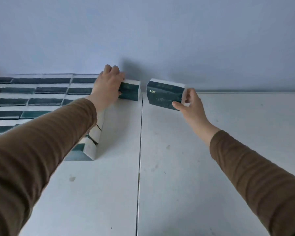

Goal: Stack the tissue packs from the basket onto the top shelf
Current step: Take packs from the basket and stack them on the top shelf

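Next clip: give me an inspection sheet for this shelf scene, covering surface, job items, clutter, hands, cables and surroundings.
Surface: white top shelf, two panels meeting at a dark seam, scuffed and spotted.
Job's things: rows of dark green and white tissue packs fill the left; two more packs in hand.
Clutter: nothing seen.
Grips: left hand presses the green pack at the row end; right hand pinches a second green pack, apart from the first.
Cables: nothing seen.
Surroundings: plain pale blue-grey wall; basket out of view.
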{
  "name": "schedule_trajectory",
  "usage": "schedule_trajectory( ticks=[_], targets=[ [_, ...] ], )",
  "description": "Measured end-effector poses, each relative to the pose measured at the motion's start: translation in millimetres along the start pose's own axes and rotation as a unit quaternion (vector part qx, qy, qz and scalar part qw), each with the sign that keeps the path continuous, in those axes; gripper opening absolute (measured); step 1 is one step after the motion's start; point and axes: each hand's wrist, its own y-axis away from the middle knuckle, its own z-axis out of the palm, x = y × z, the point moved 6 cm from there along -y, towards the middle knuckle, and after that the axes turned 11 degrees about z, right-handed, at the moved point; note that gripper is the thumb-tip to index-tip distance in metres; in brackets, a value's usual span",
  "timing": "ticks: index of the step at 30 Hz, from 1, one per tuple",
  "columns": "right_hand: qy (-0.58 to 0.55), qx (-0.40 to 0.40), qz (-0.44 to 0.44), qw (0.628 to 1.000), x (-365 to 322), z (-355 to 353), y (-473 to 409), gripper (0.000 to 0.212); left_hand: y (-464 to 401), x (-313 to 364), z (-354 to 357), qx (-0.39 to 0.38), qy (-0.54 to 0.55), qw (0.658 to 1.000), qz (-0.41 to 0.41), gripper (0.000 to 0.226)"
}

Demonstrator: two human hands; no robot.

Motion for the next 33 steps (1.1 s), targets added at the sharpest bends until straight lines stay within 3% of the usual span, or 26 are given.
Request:
schedule_trajectory(
  ticks=[3, 7, 13, 20, 28, 33],
  targets=[
    [0.010, -0.026, 0.004, 1.000, 5, 26, -33, 0.038, -13, -20, 18, -0.021, -0.019, 0.999, -0.018, 0.047],
    [0.031, -0.043, 0.033, 0.998, 14, 57, -64, 0.029, -12, -35, 30, 0.005, 0.036, 0.998, -0.057, 0.054],
    [0.020, 0.023, 0.052, 0.998, 4, 84, -79, 0.044, -6, -34, 32, 0.032, 0.067, 0.995, -0.066, 0.041],
    [0.088, 0.005, 0.037, 0.995, 1, 66, -31, 0.060, 29, -10, 16, 0.020, 0.077, 0.994, -0.078, 0.049],
    [0.281, 0.008, -0.069, 0.957, 15, -28, 144, 0.056, 139, 125, -24, 0.031, 0.106, 0.994, -0.016, 0.040],
    [0.318, 0.023, -0.076, 0.945, 54, -99, 276, 0.051, 212, 245, -47, 0.037, 0.149, 0.988, 0.034, 0.036]
  ],
)
